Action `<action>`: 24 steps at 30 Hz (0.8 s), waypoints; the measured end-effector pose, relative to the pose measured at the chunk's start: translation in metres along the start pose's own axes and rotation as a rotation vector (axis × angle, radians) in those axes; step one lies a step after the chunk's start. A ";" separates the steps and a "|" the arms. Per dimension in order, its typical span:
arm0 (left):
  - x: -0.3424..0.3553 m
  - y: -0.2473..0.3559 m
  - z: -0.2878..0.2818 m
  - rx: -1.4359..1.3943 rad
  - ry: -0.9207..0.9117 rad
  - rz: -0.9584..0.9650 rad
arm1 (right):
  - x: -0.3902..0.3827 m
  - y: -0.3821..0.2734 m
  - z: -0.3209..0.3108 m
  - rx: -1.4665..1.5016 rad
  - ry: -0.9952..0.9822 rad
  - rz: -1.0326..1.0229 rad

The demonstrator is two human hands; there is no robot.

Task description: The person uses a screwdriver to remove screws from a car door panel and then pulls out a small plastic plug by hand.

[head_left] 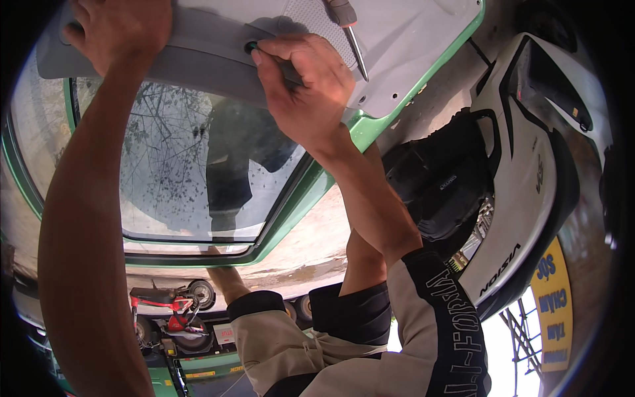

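Note:
A grey inner door panel (211, 58) with a dotted patch spans the top, on a green vehicle door with a large window (172, 145). At the panel's recess, my right hand (307, 86) is closed, thumb and forefinger pinching a small dark round plug (251, 47). My left hand (126, 33) lies against the panel's left part, thumb spread away; its other fingers are mostly cut off by the upper edge. Just beyond my right hand, a screwdriver (356, 46) with a grey and red handle rests on the panel.
Holes (395, 96) show near the panel's right corner, beside the green door edge (423, 76). Close on the right stands a white and black motor scooter (522, 178). A red motorbike (178, 314) stands at the lower left. A yellow sign (554, 304) is at lower right.

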State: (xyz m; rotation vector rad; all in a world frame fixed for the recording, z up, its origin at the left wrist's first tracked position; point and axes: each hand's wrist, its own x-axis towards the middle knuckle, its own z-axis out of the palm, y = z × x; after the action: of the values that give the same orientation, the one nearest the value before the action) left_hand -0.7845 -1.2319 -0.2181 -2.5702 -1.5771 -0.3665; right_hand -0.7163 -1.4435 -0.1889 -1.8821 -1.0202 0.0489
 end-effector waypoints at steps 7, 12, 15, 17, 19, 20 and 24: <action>0.001 0.001 -0.001 -0.035 0.010 0.001 | 0.000 0.000 -0.004 -0.049 -0.016 -0.019; -0.001 0.002 -0.003 -0.039 0.002 0.002 | 0.000 -0.004 -0.008 -0.062 -0.069 0.007; 0.000 -0.001 0.001 -0.039 0.009 0.001 | 0.000 -0.004 -0.008 -0.057 -0.082 0.008; 0.001 -0.001 0.002 -0.042 0.019 0.001 | 0.001 -0.004 -0.007 -0.041 -0.068 -0.003; 0.000 0.001 0.000 -0.030 0.018 0.004 | 0.001 -0.004 -0.006 -0.024 -0.045 0.014; 0.001 0.000 0.000 -0.028 0.018 0.003 | 0.000 -0.004 -0.007 -0.022 -0.045 0.014; 0.001 -0.001 -0.001 -0.068 -0.006 -0.003 | -0.002 -0.004 -0.008 -0.034 -0.071 0.019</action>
State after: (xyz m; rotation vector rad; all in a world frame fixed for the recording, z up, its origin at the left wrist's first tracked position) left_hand -0.7855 -1.2306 -0.2174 -2.6216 -1.5969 -0.4205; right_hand -0.7165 -1.4498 -0.1820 -1.9329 -1.0574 0.1113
